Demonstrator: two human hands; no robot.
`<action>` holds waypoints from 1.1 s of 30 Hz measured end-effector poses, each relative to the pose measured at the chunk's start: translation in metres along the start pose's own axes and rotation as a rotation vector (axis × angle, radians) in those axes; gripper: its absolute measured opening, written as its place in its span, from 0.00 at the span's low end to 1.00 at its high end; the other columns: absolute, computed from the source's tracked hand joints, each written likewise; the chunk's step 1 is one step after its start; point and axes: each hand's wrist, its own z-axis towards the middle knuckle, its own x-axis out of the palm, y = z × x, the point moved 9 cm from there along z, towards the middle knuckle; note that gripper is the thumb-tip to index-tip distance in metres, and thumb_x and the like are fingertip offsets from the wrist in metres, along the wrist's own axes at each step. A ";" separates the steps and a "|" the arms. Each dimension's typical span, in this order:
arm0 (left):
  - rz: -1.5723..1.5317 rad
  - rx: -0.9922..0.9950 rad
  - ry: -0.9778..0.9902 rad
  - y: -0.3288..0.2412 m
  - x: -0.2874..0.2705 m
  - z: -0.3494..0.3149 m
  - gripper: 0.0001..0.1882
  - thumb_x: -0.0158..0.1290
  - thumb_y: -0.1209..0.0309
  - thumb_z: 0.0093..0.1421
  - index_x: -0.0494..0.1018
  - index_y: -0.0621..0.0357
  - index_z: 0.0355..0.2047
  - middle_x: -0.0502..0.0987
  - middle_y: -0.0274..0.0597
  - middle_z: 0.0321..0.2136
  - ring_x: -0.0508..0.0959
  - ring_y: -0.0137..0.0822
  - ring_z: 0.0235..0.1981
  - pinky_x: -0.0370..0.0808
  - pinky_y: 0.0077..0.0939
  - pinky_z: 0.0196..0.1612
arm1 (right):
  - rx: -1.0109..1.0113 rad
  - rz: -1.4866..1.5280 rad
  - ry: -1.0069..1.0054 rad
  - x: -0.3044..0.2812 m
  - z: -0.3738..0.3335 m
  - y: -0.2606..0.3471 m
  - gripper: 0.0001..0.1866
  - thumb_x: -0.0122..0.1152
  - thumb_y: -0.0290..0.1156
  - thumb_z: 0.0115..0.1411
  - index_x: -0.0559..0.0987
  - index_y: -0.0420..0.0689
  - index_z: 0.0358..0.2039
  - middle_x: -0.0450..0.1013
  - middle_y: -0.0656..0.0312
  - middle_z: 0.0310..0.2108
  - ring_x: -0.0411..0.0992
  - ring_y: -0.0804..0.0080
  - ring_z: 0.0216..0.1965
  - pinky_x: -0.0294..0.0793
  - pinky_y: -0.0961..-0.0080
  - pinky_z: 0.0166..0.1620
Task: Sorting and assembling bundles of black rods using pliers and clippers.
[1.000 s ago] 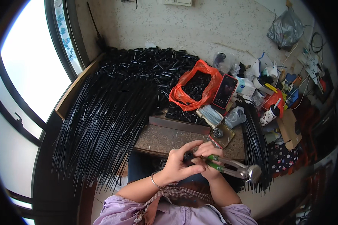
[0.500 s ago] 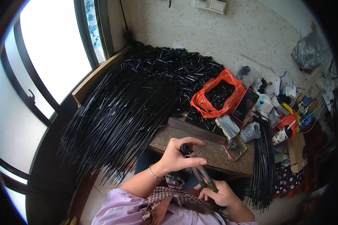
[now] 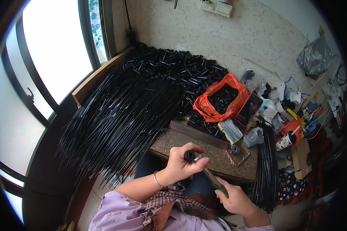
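With the red plastic bag (image 3: 243, 94) as landmark, the left hand (image 3: 179, 164) is on its near side, toward the person and a little left, its grip pinching a black tube (image 3: 189, 155) between curled fingers and thumb. The tube's hollow end faces up toward the viewer, so its long axis is seen nearly end-on (the rest of it is hidden in the hand).

Farther to the near side of the bag, the right hand (image 3: 237, 198) has its grip wrapped around green-handled pliers (image 3: 212, 177). Their long axis slants from the handles, away and leftward, to the tube; the thumb partly covers the head, and I cannot tell whether it bites.

The counter (image 3: 181, 144) reaches nearer than the bag. Thin black rods (image 3: 115, 115) fan out left of it, and a phone (image 3: 249, 109) leans just to its right.
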 end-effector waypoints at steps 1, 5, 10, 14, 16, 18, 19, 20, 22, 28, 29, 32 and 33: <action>-0.018 0.008 -0.005 0.000 0.000 0.001 0.13 0.61 0.66 0.44 0.73 0.62 0.26 0.66 0.31 0.11 0.65 0.19 0.14 0.59 0.13 0.17 | -0.001 -0.004 -0.002 0.004 0.001 -0.001 0.23 0.47 0.25 0.58 0.61 0.38 0.55 0.70 0.64 0.21 0.69 0.77 0.20 0.71 0.79 0.27; -0.070 -0.010 0.065 -0.008 0.003 0.007 0.14 0.61 0.65 0.44 0.73 0.62 0.26 0.66 0.30 0.12 0.64 0.19 0.14 0.59 0.13 0.18 | -0.002 0.224 -0.045 0.020 0.001 -0.009 0.25 0.49 0.24 0.57 0.60 0.40 0.56 0.73 0.59 0.26 0.72 0.75 0.23 0.72 0.79 0.31; -0.135 0.014 0.002 -0.024 -0.013 0.007 0.15 0.61 0.66 0.44 0.73 0.64 0.26 0.68 0.28 0.13 0.64 0.18 0.15 0.57 0.12 0.18 | -0.139 0.092 -0.178 0.017 0.009 0.000 0.26 0.50 0.23 0.56 0.60 0.39 0.56 0.73 0.54 0.35 0.74 0.74 0.30 0.73 0.79 0.33; -0.142 0.075 -0.094 -0.023 -0.019 -0.001 0.14 0.60 0.68 0.44 0.72 0.64 0.27 0.68 0.29 0.14 0.64 0.18 0.15 0.57 0.12 0.18 | -0.304 -0.095 -0.243 0.025 0.011 0.021 0.29 0.54 0.21 0.52 0.61 0.41 0.55 0.71 0.48 0.40 0.73 0.53 0.36 0.74 0.71 0.37; -0.180 0.007 -0.152 -0.015 -0.017 -0.006 0.13 0.59 0.69 0.45 0.73 0.65 0.28 0.68 0.29 0.14 0.63 0.18 0.15 0.57 0.12 0.18 | -0.135 0.085 -0.178 0.037 0.011 0.002 0.24 0.50 0.23 0.56 0.62 0.39 0.55 0.72 0.55 0.26 0.72 0.74 0.21 0.72 0.77 0.29; -0.157 0.032 -0.133 -0.017 -0.019 -0.007 0.14 0.59 0.68 0.46 0.72 0.65 0.30 0.67 0.27 0.14 0.62 0.18 0.15 0.57 0.12 0.18 | -0.142 0.084 -0.203 0.033 0.013 0.002 0.24 0.51 0.23 0.56 0.64 0.39 0.54 0.71 0.56 0.25 0.71 0.75 0.21 0.71 0.78 0.28; -0.137 0.015 -0.079 -0.019 -0.019 -0.006 0.16 0.58 0.68 0.47 0.72 0.66 0.33 0.66 0.27 0.14 0.62 0.18 0.16 0.57 0.12 0.19 | -0.189 0.078 -0.203 0.027 0.015 0.004 0.23 0.51 0.24 0.56 0.65 0.39 0.53 0.71 0.57 0.24 0.71 0.76 0.20 0.71 0.79 0.27; -0.118 -0.001 -0.023 -0.021 -0.018 -0.006 0.18 0.58 0.67 0.49 0.71 0.67 0.37 0.66 0.27 0.14 0.62 0.18 0.16 0.57 0.12 0.20 | -0.237 0.071 -0.206 0.020 0.017 0.006 0.23 0.52 0.24 0.56 0.65 0.39 0.53 0.71 0.58 0.24 0.70 0.76 0.19 0.70 0.80 0.27; -0.179 -0.028 0.017 -0.020 -0.013 0.000 0.21 0.56 0.67 0.52 0.68 0.68 0.43 0.66 0.27 0.15 0.62 0.17 0.17 0.57 0.11 0.21 | -0.224 0.050 -0.243 0.000 0.025 -0.008 0.23 0.57 0.27 0.53 0.68 0.39 0.50 0.69 0.58 0.26 0.70 0.72 0.26 0.69 0.78 0.33; -0.285 -0.038 0.066 -0.001 -0.005 -0.010 0.17 0.51 0.63 0.57 0.72 0.67 0.37 0.67 0.28 0.14 0.64 0.18 0.16 0.58 0.12 0.20 | 0.171 -0.360 -0.417 -0.014 0.040 -0.135 0.22 0.59 0.45 0.51 0.72 0.37 0.37 0.67 0.53 0.32 0.70 0.55 0.36 0.70 0.65 0.38; -0.296 -0.022 0.044 -0.007 -0.004 -0.010 0.29 0.50 0.51 0.56 0.70 0.73 0.34 0.62 0.27 0.12 0.56 0.17 0.12 0.47 0.15 0.15 | 0.209 -0.463 -0.400 -0.009 0.044 -0.146 0.22 0.58 0.47 0.51 0.72 0.38 0.34 0.66 0.54 0.32 0.69 0.56 0.37 0.70 0.64 0.38; -0.356 -0.060 0.075 -0.006 0.002 -0.012 0.28 0.51 0.51 0.55 0.70 0.72 0.33 0.62 0.28 0.12 0.55 0.17 0.11 0.47 0.15 0.15 | 0.305 -0.577 -0.407 -0.004 0.043 -0.173 0.22 0.58 0.48 0.50 0.71 0.40 0.31 0.64 0.55 0.33 0.67 0.57 0.40 0.70 0.64 0.38; -0.354 -0.074 0.079 -0.004 0.003 -0.011 0.27 0.52 0.53 0.55 0.69 0.72 0.33 0.61 0.28 0.12 0.55 0.17 0.11 0.47 0.15 0.15 | 0.263 -0.646 -0.443 -0.006 0.043 -0.175 0.22 0.58 0.49 0.51 0.71 0.40 0.32 0.64 0.55 0.34 0.67 0.57 0.40 0.70 0.64 0.39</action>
